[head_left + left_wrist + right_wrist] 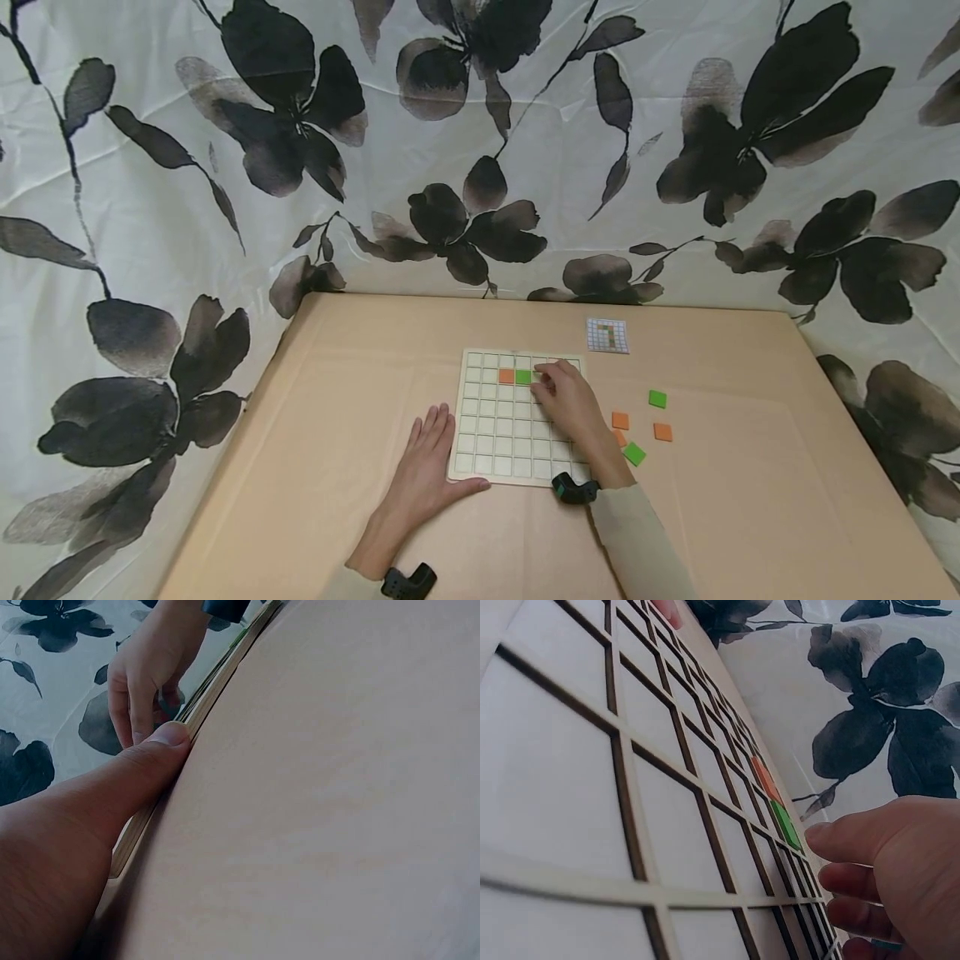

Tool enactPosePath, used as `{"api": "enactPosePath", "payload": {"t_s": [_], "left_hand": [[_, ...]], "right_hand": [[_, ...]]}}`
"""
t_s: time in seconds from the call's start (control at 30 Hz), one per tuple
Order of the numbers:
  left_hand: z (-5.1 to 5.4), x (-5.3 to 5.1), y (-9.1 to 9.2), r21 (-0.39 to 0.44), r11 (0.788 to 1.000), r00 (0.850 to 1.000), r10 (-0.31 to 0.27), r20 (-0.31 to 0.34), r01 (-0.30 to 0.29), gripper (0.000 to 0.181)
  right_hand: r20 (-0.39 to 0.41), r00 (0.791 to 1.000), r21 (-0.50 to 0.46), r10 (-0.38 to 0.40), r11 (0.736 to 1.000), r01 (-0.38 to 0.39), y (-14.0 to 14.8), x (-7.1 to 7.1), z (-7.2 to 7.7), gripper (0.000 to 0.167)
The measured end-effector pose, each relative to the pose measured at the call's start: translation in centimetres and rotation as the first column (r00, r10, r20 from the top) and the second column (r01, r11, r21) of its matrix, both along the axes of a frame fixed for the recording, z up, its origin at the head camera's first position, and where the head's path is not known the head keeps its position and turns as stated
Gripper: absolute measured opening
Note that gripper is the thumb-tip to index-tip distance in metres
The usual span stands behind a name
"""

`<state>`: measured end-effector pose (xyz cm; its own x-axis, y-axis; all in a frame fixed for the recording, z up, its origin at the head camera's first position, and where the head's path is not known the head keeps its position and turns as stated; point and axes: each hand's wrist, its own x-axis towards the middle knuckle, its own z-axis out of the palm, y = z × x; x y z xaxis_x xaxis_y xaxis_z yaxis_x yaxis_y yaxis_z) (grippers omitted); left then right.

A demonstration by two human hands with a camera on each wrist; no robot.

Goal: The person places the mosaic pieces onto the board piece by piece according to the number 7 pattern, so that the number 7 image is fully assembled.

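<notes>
A square board (pixel 480 456) marked with a grid of cells lies on the table. In its second row sit an orange tile (pixel 507 376) and, beside it, a green tile (pixel 523 377). My right hand (pixel 566 404) is over the board's upper right part, fingers bent, fingertips just right of the green tile; whether a tile is between them is hidden. In the right wrist view the thumb (pixel 825 838) is close to the green tile (pixel 785 823). My left hand (pixel 427 467) lies with fingers extended along the board's left side, its thumb (pixel 169 735) against the front edge.
Right of the board lie loose orange tiles (pixel 663 432) and green tiles (pixel 657 399), some near the right forearm. A small card with a printed grid pattern (pixel 607 336) lies behind the board. Floral cloth (pixel 465 167) hangs behind the table (pixel 750 500).
</notes>
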<state>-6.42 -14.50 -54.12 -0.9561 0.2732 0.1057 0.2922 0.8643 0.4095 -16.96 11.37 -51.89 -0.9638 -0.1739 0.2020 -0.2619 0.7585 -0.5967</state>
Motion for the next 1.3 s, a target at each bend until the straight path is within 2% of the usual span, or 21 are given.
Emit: {"api": "enactPosePath", "payload": {"t_s": [0.27,0.67,1.3], "left_hand": [[0.1,0.0,0.0,-0.008,1.000,1.000,0.005,-0.007,-0.005,0.118],[0.1,0.1,0.1,0.002,1.000,1.000,0.006,0.007,-0.006,0.118],[0.1,0.0,0.2,0.002,1.000,1.000,0.005,0.005,-0.005,0.119]], "right_hand": [[0.045,0.999,-0.021,-0.013,1.000,0.014,1.0,0.3,0.5,0.033],[0.050,0.998,-0.027,-0.033,0.999,0.034,1.8,1.0,0.9,0.030],[0.070,0.992,0.020,-0.106,0.994,0.105,3.6,1.5,1.1,0.032]]}}
